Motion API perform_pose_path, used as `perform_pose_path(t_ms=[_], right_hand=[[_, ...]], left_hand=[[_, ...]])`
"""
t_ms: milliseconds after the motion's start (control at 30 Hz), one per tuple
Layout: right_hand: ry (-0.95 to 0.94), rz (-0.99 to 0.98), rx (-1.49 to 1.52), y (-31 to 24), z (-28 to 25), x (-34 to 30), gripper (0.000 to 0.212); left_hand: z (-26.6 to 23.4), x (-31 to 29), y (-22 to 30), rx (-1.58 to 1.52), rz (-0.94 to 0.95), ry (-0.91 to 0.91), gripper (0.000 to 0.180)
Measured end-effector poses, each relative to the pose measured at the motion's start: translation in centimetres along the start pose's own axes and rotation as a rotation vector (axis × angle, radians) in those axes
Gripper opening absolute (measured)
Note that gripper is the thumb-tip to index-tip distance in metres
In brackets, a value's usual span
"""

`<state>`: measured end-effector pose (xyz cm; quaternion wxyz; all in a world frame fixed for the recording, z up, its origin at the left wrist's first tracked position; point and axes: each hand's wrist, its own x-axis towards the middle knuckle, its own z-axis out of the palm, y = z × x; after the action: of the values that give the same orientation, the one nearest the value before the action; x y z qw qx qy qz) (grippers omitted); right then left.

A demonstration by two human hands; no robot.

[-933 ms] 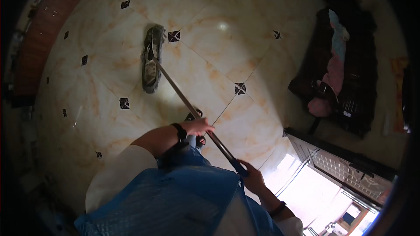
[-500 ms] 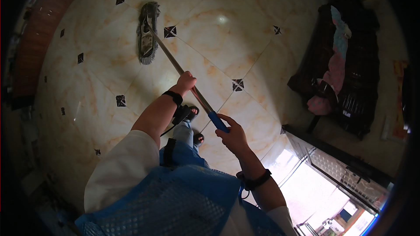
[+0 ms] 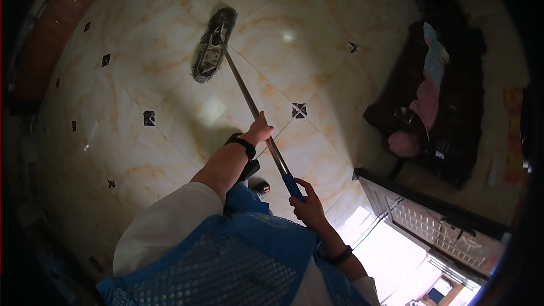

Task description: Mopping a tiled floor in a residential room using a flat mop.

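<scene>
A flat dust mop with a grey fringed head lies on the tiled floor ahead of me, its head slanting up to the right. From it a metal pole runs down toward me and ends in a blue grip. My left hand is closed round the middle of the pole. Lower and to the right, my right hand holds the blue grip at the top end, with the thumb and some fingers lifted off it. Both wrists wear black bands.
Cream marbled tiles with small dark diamond insets cover the floor. At right stands a dark wooden seat with pink and blue cloth on it. A door with a patterned panel stands beside a bright doorway. Reddish-brown furniture lines the far left.
The mop head has moved right and turned from nearly upright to slanted. Both hands have shifted right and closer to me, still on the pole.
</scene>
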<state>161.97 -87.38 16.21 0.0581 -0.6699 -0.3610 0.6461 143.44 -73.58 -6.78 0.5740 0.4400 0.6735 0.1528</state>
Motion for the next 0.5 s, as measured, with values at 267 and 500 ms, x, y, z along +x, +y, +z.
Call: perform_pose_path(t_ms=[267,500], right_hand=[[0.062,-0.035,0.061,13.5,-5.4,-9.8,0.053],[0.101,0.175,0.103,21.2,-9.3,-22.1,0.049]], left_hand=[[18.2,-6.4,-6.6,0.511,0.389,0.102,0.091],[22.3,-17.4,-0.4,0.030,-0.212,-0.483,0.038]])
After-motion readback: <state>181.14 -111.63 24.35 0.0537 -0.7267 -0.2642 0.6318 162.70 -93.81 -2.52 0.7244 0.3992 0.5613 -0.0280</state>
